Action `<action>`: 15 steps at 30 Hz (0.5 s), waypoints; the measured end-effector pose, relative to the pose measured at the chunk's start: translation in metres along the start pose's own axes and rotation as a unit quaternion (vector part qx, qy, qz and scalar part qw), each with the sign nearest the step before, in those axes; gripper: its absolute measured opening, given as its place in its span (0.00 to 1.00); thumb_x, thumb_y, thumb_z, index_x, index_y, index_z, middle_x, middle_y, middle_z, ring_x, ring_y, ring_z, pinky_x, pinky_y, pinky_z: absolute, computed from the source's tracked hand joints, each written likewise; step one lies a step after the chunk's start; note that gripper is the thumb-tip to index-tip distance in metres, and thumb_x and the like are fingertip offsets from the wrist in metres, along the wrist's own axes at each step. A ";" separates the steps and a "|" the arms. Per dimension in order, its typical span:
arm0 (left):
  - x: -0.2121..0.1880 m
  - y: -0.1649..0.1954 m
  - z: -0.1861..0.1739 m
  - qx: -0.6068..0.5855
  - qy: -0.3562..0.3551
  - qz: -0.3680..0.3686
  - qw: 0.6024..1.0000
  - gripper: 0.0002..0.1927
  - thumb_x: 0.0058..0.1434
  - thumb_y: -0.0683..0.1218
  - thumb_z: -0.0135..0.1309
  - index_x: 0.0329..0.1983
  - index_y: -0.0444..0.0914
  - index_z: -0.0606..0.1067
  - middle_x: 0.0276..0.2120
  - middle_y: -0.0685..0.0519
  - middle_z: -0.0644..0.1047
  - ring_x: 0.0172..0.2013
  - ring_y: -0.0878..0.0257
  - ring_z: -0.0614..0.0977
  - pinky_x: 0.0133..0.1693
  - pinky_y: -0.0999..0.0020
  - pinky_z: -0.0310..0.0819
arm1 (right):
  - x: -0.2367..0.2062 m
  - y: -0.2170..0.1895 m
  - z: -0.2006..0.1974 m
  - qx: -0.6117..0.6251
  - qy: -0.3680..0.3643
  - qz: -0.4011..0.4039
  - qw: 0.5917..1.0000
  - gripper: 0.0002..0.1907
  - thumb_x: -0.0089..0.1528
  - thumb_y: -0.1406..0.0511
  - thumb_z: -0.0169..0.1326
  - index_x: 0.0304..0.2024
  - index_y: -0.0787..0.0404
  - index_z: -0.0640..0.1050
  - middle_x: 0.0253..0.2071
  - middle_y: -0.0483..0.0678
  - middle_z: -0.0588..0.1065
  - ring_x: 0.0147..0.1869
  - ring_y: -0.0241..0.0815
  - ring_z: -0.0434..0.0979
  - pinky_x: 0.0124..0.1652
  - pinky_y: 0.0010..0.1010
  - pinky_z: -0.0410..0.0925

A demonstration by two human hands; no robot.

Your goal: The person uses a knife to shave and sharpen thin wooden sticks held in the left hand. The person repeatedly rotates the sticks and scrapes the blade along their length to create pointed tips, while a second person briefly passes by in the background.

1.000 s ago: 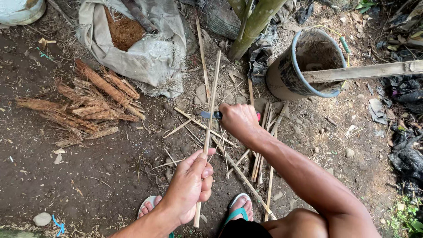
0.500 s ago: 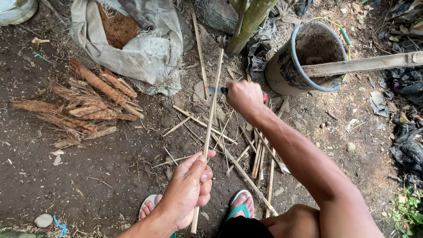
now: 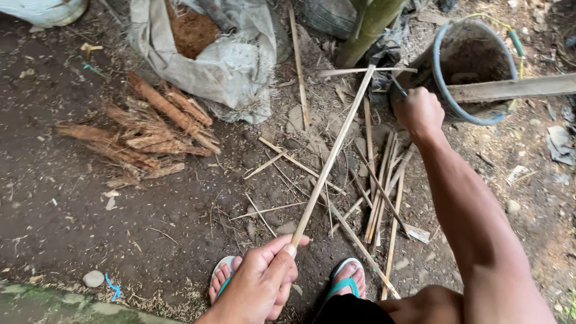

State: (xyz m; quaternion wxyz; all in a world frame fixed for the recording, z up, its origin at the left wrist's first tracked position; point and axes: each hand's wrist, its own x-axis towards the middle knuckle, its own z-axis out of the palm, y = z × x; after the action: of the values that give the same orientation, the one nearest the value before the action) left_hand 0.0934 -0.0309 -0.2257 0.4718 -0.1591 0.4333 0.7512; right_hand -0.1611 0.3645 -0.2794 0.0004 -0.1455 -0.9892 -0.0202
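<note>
My left hand (image 3: 259, 283) grips the near end of a long thin bamboo strip (image 3: 333, 155) that slants up and to the right toward a green bamboo stem. My right hand (image 3: 419, 111) is closed around a knife handle; only a short bit of blade (image 3: 399, 87) shows beside the fist, right of the strip's far end. Below my right arm lie several split bamboo strips (image 3: 384, 186) on the dirt. My two feet in sandals (image 3: 347, 277) show at the bottom edge.
A torn grey sack (image 3: 234, 66) holding brown fibre lies at the top. Brown husk pieces (image 3: 150, 135) are piled at left. A dark bucket with a blue rim (image 3: 441, 78) stands at upper right, with a wooden plank (image 3: 516, 89) across it.
My right hand with the knife has moved up and to the right, past the strip's far end. The strip now tilts more to the right; my left hand keeps its hold.
</note>
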 end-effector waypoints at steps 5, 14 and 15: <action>0.005 0.012 -0.003 0.013 0.035 0.020 0.999 0.21 0.71 0.48 0.42 0.66 0.42 0.69 0.21 0.59 0.62 0.13 0.75 0.59 0.12 0.78 0.51 | -0.039 -0.039 -0.017 0.198 -0.075 0.045 0.976 0.11 0.70 0.67 0.53 0.37 0.66 0.82 0.23 0.54 0.78 0.19 0.43 0.72 0.18 0.37 0.65; 0.000 0.019 0.017 -0.036 0.072 0.124 0.989 0.17 0.72 0.47 0.45 0.62 0.42 0.71 0.21 0.61 0.61 0.15 0.75 0.60 0.13 0.79 0.52 | -0.211 -0.132 -0.071 0.103 -0.081 -0.401 0.907 0.08 0.63 0.67 0.53 0.28 0.60 0.76 0.13 0.44 0.71 0.10 0.38 0.67 0.12 0.36 0.62; 0.002 0.018 0.019 -0.026 0.078 0.128 0.988 0.15 0.73 0.47 0.45 0.58 0.35 0.71 0.22 0.60 0.62 0.16 0.75 0.61 0.13 0.79 0.52 | -0.217 -0.135 -0.072 0.082 -0.084 -0.423 0.898 0.09 0.63 0.67 0.53 0.27 0.60 0.75 0.12 0.44 0.70 0.10 0.40 0.66 0.13 0.38 0.61</action>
State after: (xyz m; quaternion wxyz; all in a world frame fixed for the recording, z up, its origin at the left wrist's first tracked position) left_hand 0.0807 -0.0177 -0.2068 0.3318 -0.1727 0.4657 0.8020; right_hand 0.0077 0.1697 -0.2145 -0.0790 0.2865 -0.9519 0.0747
